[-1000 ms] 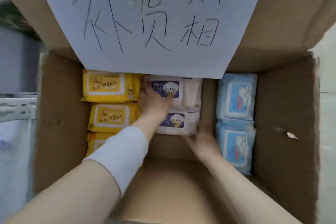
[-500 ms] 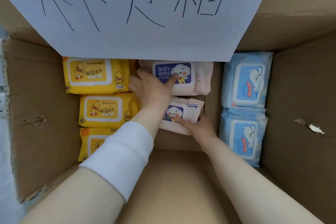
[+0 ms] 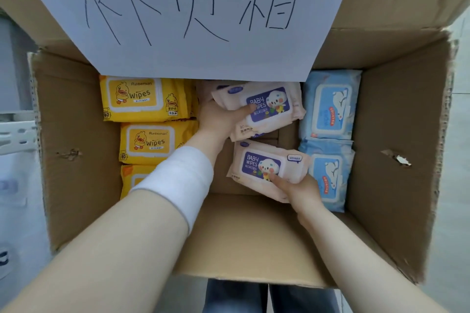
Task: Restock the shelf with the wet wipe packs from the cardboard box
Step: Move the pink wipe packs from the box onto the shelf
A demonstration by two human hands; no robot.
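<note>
- Cardboard box (image 3: 76,160) open, seen from above. Near flap folded inward, far flap up w/ white paper sheet (image 3: 198,15) on it, black handwritten characters.
- Mid column: two pink "BABY WIPES" pks, both inside the box.
- Left hand (image 3: 218,119) grips upper pink pack (image 3: 269,107) by its left end. Thumb pressed on top at edge of purple label; other fingers under the pk, hidden, can't tell how they lie. Pk tilted, off the box floor.
- Right hand (image 3: 302,190) holds lower pink pack (image 3: 267,165) at its near right corner. Thumb on top, tip on the cartoon label; rest of fingers beneath, not visible.
- Bare cardboard shows btwn the two pink pks.
- Left column: yellow duck wipes packs (image 3: 142,99), three in a row front to back, labels up; nearest one mostly hidden by left forearm.
- Right column: two blue wipes packs (image 3: 330,107), one behind the other, touching. Right hand just beside the nearer one.
- White sleeve cuff (image 3: 178,180) on left forearm; right forearm bare.
- Jeans (image 3: 234,297) visible below box's near edge.
</note>
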